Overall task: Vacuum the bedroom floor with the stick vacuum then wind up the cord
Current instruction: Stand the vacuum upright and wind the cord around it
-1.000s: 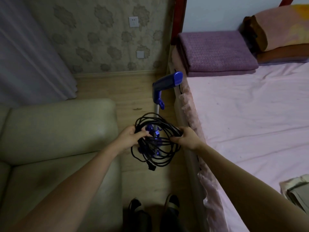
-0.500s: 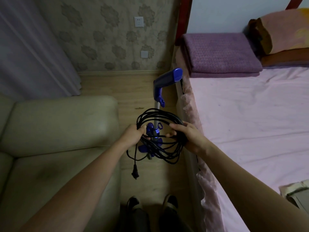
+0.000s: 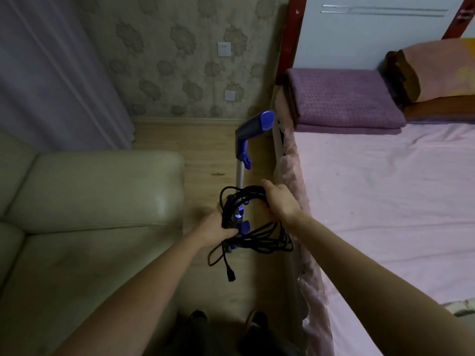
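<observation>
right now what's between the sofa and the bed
In the head view, a strip of wooden floor runs between the sofa and the bed. The stick vacuum stands there, with both hands holding its coiled cord.

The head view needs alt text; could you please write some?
Both hands, left and right, grip a coiled black cord against a blue stick vacuum, its plug dangling. The vacuum stands between a sofa and a pink bed.

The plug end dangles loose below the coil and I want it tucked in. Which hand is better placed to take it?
Left, probably. The left hand grips the cord coil just above the hanging plug; the right hand holds the coil's far upper side, further off.
</observation>
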Demonstrator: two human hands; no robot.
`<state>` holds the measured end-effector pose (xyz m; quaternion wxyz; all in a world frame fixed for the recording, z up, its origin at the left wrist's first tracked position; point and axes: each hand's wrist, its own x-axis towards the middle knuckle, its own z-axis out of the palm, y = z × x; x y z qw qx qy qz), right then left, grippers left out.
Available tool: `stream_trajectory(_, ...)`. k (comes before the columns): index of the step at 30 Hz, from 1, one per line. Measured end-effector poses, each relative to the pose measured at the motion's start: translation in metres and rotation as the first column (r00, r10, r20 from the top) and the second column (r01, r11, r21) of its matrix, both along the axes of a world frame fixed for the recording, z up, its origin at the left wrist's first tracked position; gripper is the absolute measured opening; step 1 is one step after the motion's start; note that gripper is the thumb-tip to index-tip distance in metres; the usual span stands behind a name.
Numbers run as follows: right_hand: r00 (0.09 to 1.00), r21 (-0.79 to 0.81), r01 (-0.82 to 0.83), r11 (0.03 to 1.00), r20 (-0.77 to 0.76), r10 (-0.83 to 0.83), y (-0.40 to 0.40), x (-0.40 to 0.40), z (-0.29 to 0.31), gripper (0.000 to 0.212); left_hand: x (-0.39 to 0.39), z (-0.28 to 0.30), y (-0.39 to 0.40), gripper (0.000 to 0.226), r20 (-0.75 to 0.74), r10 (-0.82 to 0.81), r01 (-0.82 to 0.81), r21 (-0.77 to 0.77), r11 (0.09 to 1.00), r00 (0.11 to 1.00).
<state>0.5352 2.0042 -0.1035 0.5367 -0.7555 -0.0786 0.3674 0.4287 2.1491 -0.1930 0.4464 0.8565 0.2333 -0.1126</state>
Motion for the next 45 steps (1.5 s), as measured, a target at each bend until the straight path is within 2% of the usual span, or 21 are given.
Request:
stream_trajectory(2, 0.984, -0.085, -0.127, 0.988, 0.116, 0.136, 0.003, 0.005, 0.003, 0.041, 0.001, 0.012, 0.005, 0.079, 0.126, 0.038, -0.037, -0.008, 0.999, 0.991)
stream_trajectory(4, 0.953, -0.139, -0.216, 0.966, 0.185, 0.240, 0.006, 0.009, 0.005, 0.043, 0.005, 0.029, 0.007, 0.098, 0.186, -0.009, 0.004, 0.030, 1.000, 0.982)
stream_trajectory(6, 0.910, -0.185, -0.303, 0.935, 0.237, 0.342, 0.011, 0.011, 0.003, 0.044, 0.011, 0.044, 0.004, 0.077, 0.229, -0.084, 0.071, 0.061, 0.996, 0.970)
stream_trajectory(9, 0.916, -0.119, -0.279, 0.953, 0.267, 0.301, 0.018, 0.012, -0.001, 0.046, 0.021, 0.060, -0.002, 0.009, 0.280, -0.094, 0.096, 0.008, 0.995, 0.955)
stream_trajectory(12, 0.985, 0.102, -0.117, 0.988, 0.139, 0.102, 0.018, 0.017, -0.001, 0.046, 0.028, 0.072, -0.002, 0.015, 0.266, 0.012, 0.035, -0.170, 0.985, 0.964)
stream_trajectory(14, 0.991, 0.182, -0.124, 0.975, 0.072, 0.113, 0.015, 0.021, 0.000, 0.046, 0.029, 0.077, -0.001, 0.019, 0.288, 0.108, -0.030, -0.264, 0.964, 0.951)
stream_trajectory(17, 0.984, 0.162, -0.180, 0.970, 0.034, 0.177, 0.012, 0.024, 0.002, 0.050, 0.030, 0.075, -0.007, 0.026, 0.345, 0.278, -0.152, -0.350, 0.924, 0.897)
stream_trajectory(19, 0.990, 0.118, -0.138, 0.983, 0.019, 0.137, 0.011, 0.019, -0.001, 0.050, 0.031, 0.069, -0.014, 0.028, 0.370, 0.365, -0.220, -0.380, 0.899, 0.855)
stream_trajectory(21, 0.999, 0.132, 0.040, 0.990, -0.027, -0.036, 0.016, 0.011, -0.010, 0.043, 0.038, 0.066, -0.024, 0.030, 0.385, 0.456, -0.289, -0.418, 0.861, 0.802)
stream_trajectory(24, 0.930, 0.189, 0.355, 0.916, -0.174, -0.324, 0.028, -0.001, -0.025, 0.037, 0.052, 0.066, -0.039, 0.034, 0.399, 0.570, -0.363, -0.484, 0.796, 0.718)
stream_trajectory(27, 0.941, 0.190, 0.325, 0.927, -0.168, -0.295, 0.033, 0.006, -0.032, 0.036, 0.051, 0.059, -0.039, 0.033, 0.442, 0.609, -0.434, -0.438, 0.787, 0.659)
stream_trajectory(28, 0.960, 0.160, 0.273, 0.949, -0.111, -0.257, 0.034, 0.014, -0.034, 0.034, 0.048, 0.055, -0.035, 0.032, 0.468, 0.574, -0.433, -0.380, 0.817, 0.672)
stream_trajectory(31, 0.987, -0.014, 0.128, 0.992, 0.098, -0.126, 0.038, 0.043, -0.041, 0.025, 0.036, 0.044, -0.015, 0.037, 0.493, 0.336, -0.304, -0.147, 0.941, 0.802)
stream_trajectory(34, 0.968, -0.152, 0.022, 0.988, 0.250, 0.017, 0.052, 0.055, -0.045, 0.040, 0.027, 0.040, -0.002, 0.032, 0.341, 0.116, -0.147, 0.067, 0.987, 0.933)
stream_trajectory(36, 0.948, -0.145, 0.010, 0.989, 0.317, 0.036, 0.063, 0.055, -0.044, 0.037, 0.022, 0.041, 0.004, 0.035, 0.260, 0.048, -0.078, 0.105, 0.991, 0.964)
stream_trajectory(39, 0.942, -0.125, 0.105, 0.987, 0.330, -0.059, 0.075, 0.059, -0.045, 0.020, 0.016, 0.049, 0.012, 0.054, 0.184, 0.064, -0.071, 0.033, 0.997, 0.981)
stream_trajectory(40, 0.955, -0.092, 0.140, 0.986, 0.274, -0.111, 0.075, 0.059, -0.045, 0.016, 0.015, 0.053, 0.013, 0.059, 0.173, 0.087, -0.096, 0.044, 0.994, 0.981)
stream_trajectory(41, 0.975, -0.024, 0.184, 0.983, 0.134, -0.179, 0.077, 0.058, -0.044, 0.016, 0.014, 0.055, 0.016, 0.062, 0.176, 0.112, -0.124, 0.059, 0.990, 0.978)
stream_trajectory(42, 0.965, 0.074, 0.250, 0.965, -0.096, -0.243, 0.077, 0.057, -0.042, 0.020, 0.013, 0.057, 0.017, 0.064, 0.186, 0.130, -0.144, 0.065, 0.987, 0.974)
stream_trajectory(44, 0.794, 0.282, 0.431, 0.857, -0.570, -0.212, 0.076, 0.055, -0.038, 0.027, 0.011, 0.058, 0.019, 0.065, 0.208, 0.136, -0.154, 0.070, 0.986, 0.969)
stream_trajectory(45, 0.685, 0.328, 0.512, 0.794, -0.713, -0.147, 0.075, 0.056, -0.036, 0.028, 0.010, 0.058, 0.020, 0.065, 0.214, 0.128, -0.147, 0.074, 0.986, 0.968)
